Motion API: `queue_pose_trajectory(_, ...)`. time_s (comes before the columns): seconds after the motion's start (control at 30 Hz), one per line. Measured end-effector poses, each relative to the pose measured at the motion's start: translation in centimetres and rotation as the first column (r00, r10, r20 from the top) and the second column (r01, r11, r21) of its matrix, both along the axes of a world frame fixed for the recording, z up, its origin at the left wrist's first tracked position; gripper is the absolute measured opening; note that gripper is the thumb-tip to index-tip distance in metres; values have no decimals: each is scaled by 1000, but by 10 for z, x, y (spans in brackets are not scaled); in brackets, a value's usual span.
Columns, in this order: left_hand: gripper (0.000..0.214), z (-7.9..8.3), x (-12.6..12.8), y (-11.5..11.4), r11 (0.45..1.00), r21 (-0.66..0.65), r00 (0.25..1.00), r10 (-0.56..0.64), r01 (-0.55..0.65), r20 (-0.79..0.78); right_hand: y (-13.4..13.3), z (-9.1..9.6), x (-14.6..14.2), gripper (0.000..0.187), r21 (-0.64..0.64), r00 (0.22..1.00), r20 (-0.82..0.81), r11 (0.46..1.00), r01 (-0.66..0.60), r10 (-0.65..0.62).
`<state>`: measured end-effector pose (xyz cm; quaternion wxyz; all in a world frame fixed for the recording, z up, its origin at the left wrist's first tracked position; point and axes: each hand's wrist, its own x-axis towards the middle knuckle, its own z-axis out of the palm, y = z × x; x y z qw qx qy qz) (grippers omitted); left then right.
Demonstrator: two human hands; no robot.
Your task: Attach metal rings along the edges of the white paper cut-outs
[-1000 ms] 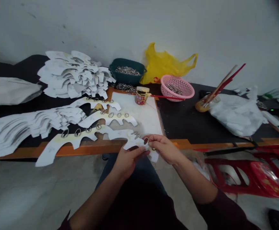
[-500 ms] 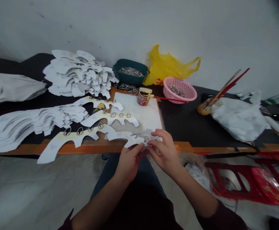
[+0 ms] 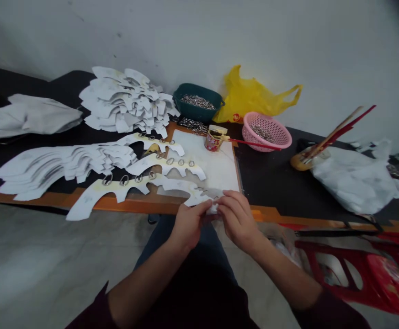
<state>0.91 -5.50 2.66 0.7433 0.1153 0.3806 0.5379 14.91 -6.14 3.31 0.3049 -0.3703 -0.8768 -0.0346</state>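
At the table's front edge, my left hand (image 3: 188, 225) pinches the end of a curved white cut-out piece (image 3: 194, 197) between thumb and fingers. My right hand (image 3: 239, 221) closes on the same end from the other side, its fingertips partly hiding a small metal ring there. Left of my hands lies another white cut-out piece (image 3: 96, 189) with yellowish glue along its upper edge and several metal rings on its tabs. Two similar ringed pieces rest behind it, one of them (image 3: 167, 164) partly over a white sheet (image 3: 225, 167).
Stacked white pieces (image 3: 65, 162) and a larger heap (image 3: 124, 100) occupy the left. Behind stand a green basket (image 3: 197, 112) and pink basket (image 3: 271, 130) of metal rings, a glue jar (image 3: 214, 139) with a red stick, and a yellow bag (image 3: 250, 96). Red stools (image 3: 357, 278) sit below right.
The camera view has swung slightly left, so the table things appear farther right. My right hand's raised fingers have come down toward the piece's end. Both hands stay on it.
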Motion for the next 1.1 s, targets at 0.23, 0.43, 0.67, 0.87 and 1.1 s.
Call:
queue_pose_trajectory(0.23,20,0,-5,3,996,-84,994,-32,41,107,-1,5,1,24,-4,984,171,999,-55,54)
queue_pose_trajectory(0.43,19,6,-11,3,991,-110,986,-56,74,155,-5,9,-2,24,59,985,167,997,-51,41)
queue_pose_trajectory(0.67,39,8,-9,-3,996,38,984,-89,85,152,-8,7,-2,26,49,987,161,998,-40,32)
queue_pose_trajectory(0.87,42,5,-15,1,995,96,999,-32,31,8,-11,11,0,29,-67,996,81,997,30,-24)
queue_pose_trajectory(1.1,52,-2,-11,0,971,234,983,83,-43,-161,-1,22,-7,19,-499,889,-320,856,137,-329)
